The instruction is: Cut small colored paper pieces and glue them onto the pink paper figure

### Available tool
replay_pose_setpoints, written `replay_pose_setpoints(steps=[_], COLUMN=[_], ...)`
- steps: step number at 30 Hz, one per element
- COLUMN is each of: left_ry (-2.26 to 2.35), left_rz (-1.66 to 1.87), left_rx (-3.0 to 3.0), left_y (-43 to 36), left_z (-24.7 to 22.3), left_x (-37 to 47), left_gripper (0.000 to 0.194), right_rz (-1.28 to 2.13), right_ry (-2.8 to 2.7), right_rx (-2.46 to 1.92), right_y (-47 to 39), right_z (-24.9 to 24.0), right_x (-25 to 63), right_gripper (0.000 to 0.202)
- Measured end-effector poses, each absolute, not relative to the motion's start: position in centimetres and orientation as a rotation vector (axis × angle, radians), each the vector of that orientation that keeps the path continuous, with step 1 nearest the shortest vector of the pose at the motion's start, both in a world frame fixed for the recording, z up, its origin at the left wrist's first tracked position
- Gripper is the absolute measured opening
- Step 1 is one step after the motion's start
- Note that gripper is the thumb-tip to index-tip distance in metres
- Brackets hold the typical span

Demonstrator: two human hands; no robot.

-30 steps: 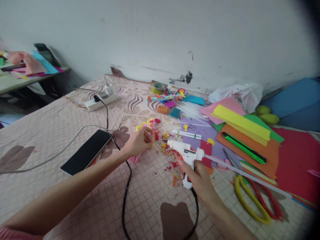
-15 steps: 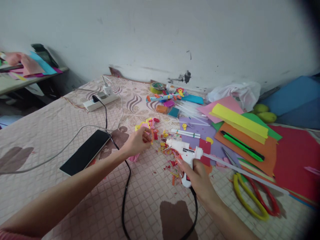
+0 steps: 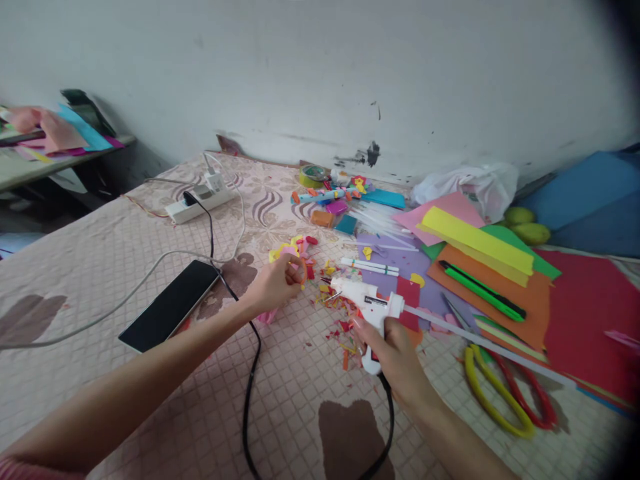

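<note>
My right hand (image 3: 393, 350) is wrapped round the handle of a white hot glue gun (image 3: 365, 297). A long glue stick (image 3: 480, 341) sticks out of its back, and its tip points left toward my other hand. My left hand (image 3: 280, 283) is closed in a pinch on a small orange strip (image 3: 304, 272), just left of the nozzle. Behind and under that hand lie pink and yellow paper pieces (image 3: 287, 250), partly hidden by the fingers. Small coloured scraps (image 3: 345, 327) are scattered below the gun.
A phone (image 3: 170, 305) lies at left, near a power strip (image 3: 200, 203). The gun's black cord (image 3: 250, 393) loops across the cloth. At right are scissors (image 3: 500, 393), a green cutter (image 3: 485, 293) and coloured sheets (image 3: 580, 320). Tape (image 3: 313, 175) stands by the wall.
Almost nothing differs. The orange strip in my left fingers shows a little more as a curve, and the whole view has shifted slightly.
</note>
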State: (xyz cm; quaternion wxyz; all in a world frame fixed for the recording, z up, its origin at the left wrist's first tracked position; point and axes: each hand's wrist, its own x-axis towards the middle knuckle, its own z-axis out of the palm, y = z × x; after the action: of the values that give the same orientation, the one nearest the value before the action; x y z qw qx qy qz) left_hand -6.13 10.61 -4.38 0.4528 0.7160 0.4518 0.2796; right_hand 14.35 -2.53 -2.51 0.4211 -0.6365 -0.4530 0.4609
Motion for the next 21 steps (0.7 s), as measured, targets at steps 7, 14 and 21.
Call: replay_pose_setpoints(steps=[7,14,21], left_ry=[1.108,1.104,1.136], left_rz=[0.726,0.714,0.666], left_rx=[1.765,1.740,1.769], left_y=[10.68,10.79,10.52], left_z=[-4.56,-4.56,-4.11], left_x=[-6.19,-6.37,-6.26], left_gripper=[0.040,0.038,0.035], right_rz=[1.142,1.161,1.166], right_ry=[-1.146,-1.141,-1.185], right_rx=[-1.602,-1.583,-1.590], right_y=[-2.54,-2.55,-2.46], right_z=[-2.75,-2.61,-2.54], right_x=[14.36,14.34,14.29], right_gripper=[0.041,0.040,0.042])
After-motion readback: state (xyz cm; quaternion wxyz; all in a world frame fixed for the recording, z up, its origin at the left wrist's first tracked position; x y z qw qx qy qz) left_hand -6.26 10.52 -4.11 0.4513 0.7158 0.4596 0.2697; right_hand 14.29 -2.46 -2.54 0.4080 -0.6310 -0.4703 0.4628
